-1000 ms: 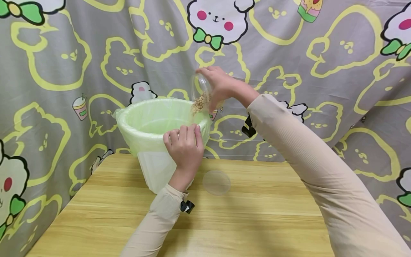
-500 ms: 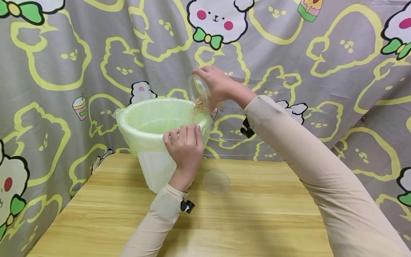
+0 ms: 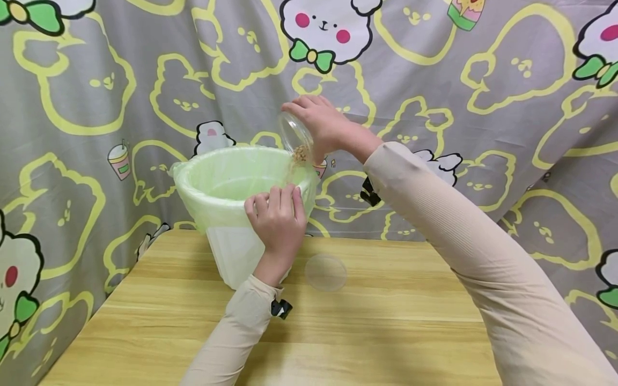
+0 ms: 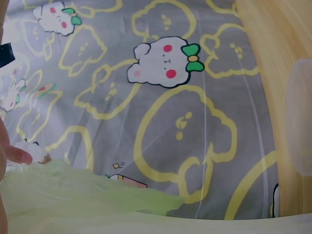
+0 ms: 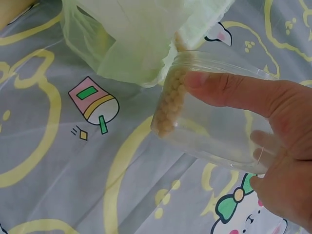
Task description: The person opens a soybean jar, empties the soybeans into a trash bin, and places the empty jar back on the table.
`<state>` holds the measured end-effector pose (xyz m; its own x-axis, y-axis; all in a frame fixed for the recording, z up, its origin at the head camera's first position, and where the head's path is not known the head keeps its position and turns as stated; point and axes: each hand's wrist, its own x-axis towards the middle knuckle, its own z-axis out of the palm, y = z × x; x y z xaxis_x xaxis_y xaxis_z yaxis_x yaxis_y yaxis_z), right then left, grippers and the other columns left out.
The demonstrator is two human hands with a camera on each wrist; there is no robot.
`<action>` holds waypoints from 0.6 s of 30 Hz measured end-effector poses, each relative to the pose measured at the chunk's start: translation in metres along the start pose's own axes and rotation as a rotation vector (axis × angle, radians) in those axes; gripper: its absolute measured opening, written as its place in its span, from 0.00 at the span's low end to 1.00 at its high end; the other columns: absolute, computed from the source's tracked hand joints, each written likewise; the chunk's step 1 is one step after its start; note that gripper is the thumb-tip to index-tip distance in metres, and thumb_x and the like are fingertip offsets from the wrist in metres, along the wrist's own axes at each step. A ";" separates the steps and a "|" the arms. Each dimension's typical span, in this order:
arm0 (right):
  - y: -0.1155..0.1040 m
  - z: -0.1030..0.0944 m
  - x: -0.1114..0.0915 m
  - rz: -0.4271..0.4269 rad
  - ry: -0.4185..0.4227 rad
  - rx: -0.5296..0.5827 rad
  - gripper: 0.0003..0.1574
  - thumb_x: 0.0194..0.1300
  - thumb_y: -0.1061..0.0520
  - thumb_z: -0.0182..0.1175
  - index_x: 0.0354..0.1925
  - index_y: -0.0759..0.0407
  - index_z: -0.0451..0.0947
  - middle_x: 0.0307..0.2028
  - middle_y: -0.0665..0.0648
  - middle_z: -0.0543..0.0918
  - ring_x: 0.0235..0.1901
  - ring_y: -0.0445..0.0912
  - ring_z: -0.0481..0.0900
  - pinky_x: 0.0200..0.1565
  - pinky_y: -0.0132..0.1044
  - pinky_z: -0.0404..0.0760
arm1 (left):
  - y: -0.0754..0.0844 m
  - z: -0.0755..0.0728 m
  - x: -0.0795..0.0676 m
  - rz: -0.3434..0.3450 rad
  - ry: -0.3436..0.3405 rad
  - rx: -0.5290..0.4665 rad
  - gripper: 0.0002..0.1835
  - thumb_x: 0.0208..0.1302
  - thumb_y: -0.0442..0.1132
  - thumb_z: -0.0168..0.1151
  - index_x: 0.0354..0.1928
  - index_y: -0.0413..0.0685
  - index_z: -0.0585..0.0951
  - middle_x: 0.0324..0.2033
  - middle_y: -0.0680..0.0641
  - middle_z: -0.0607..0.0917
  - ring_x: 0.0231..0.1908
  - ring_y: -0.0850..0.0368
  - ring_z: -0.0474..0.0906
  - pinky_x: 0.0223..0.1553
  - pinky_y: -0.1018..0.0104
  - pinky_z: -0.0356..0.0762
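Wood-grain table (image 3: 396,305), lined bin (image 3: 232,249), grey cartoon-print curtain (image 3: 415,80) behind

Your sleeves (image 3: 434,209) are beige. You have pale green on the bag (image 3: 217,214), white on the bin (image 3: 234,252), tan beans (image 5: 170,105) in a clear jar (image 5: 214,131), yellowish wood grain across the table (image 3: 396,321), and a grey curtain (image 3: 415,83) patterned with yellow outlines (image 5: 117,170) and green-bowed white animals (image 3: 325,40).

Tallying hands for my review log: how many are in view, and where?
2. The left hand grips the near rim of the bin; the right hand holds the tilted jar at the rim's right side. No other hand shows.
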<state>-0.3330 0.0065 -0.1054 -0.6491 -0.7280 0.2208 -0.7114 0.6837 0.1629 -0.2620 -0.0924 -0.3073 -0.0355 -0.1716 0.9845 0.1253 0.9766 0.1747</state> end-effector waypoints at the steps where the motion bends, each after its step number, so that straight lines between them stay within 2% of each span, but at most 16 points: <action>1: -0.001 0.000 0.000 -0.004 -0.001 -0.008 0.80 0.30 0.63 0.85 0.78 0.52 0.54 0.76 0.59 0.60 0.77 0.57 0.52 0.79 0.51 0.48 | 0.000 0.000 0.000 0.001 0.001 0.001 0.06 0.62 0.42 0.69 0.36 0.48 0.88 0.28 0.48 0.85 0.35 0.46 0.73 0.52 0.50 0.65; 5: -0.005 0.000 0.001 -0.025 0.002 -0.042 0.79 0.32 0.64 0.84 0.79 0.53 0.52 0.76 0.59 0.58 0.79 0.56 0.50 0.80 0.52 0.43 | 0.000 0.000 0.000 0.005 0.002 0.003 0.06 0.63 0.42 0.69 0.36 0.48 0.88 0.29 0.48 0.85 0.35 0.45 0.73 0.52 0.50 0.65; 11: -0.010 0.000 0.003 -0.037 -0.007 -0.099 0.77 0.35 0.66 0.80 0.79 0.51 0.51 0.76 0.58 0.58 0.79 0.55 0.48 0.80 0.53 0.42 | 0.000 0.000 0.000 0.002 -0.007 0.000 0.06 0.64 0.42 0.68 0.36 0.47 0.88 0.29 0.48 0.85 0.35 0.45 0.73 0.52 0.50 0.64; 18: -0.014 0.001 0.003 -0.061 -0.004 -0.128 0.77 0.36 0.66 0.81 0.80 0.51 0.50 0.78 0.59 0.56 0.80 0.56 0.45 0.80 0.55 0.41 | 0.001 -0.001 0.000 -0.003 -0.005 -0.002 0.06 0.64 0.42 0.68 0.36 0.48 0.88 0.29 0.48 0.85 0.35 0.45 0.73 0.52 0.50 0.65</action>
<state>-0.3253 -0.0049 -0.1080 -0.6069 -0.7683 0.2035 -0.7094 0.6390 0.2972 -0.2609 -0.0916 -0.3069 -0.0406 -0.1738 0.9839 0.1273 0.9758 0.1776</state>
